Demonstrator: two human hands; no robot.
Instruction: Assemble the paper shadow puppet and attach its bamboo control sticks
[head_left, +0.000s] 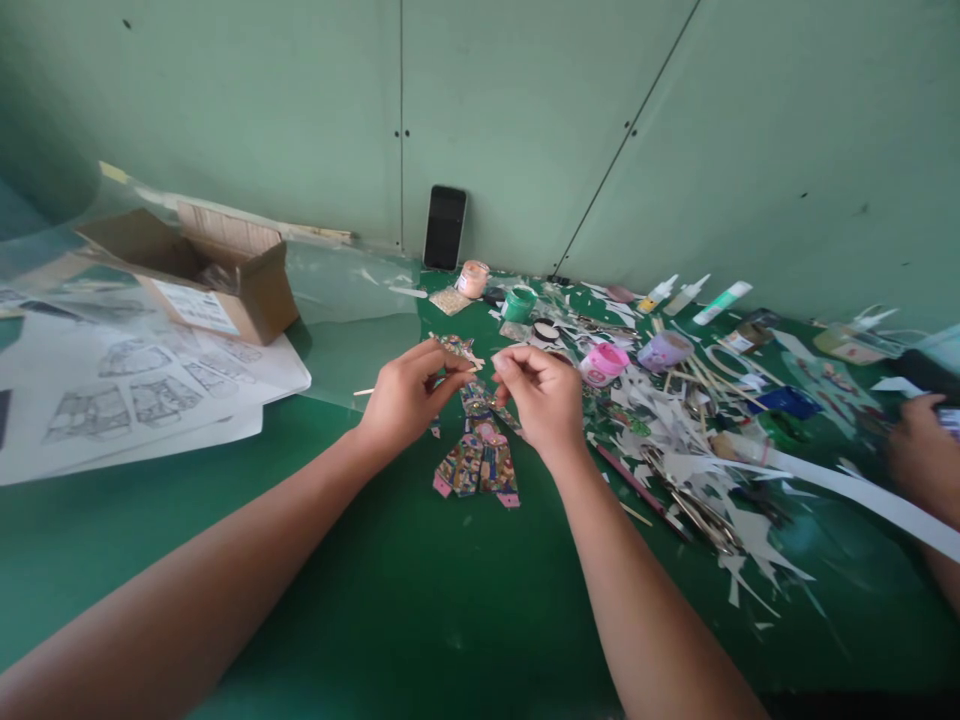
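My left hand (409,393) and my right hand (541,395) are both closed in a pinch above the green table (420,600). Between them they hold the top of a colourful patterned paper figure (478,455), whose lower part lies on the table with two leg-like strips. The left fingers grip a patterned upper piece (459,349) of it. The right fingers pinch something small near its upper edge that I cannot make out.
A cardboard box (225,270) and printed sheets (127,390) lie at the left. A phone (445,227) leans on the wall. Small paint pots (604,362), glue bottles (686,293), sticks and several paper scraps (697,450) cover the right. Another person's hand (919,450) is at the right edge.
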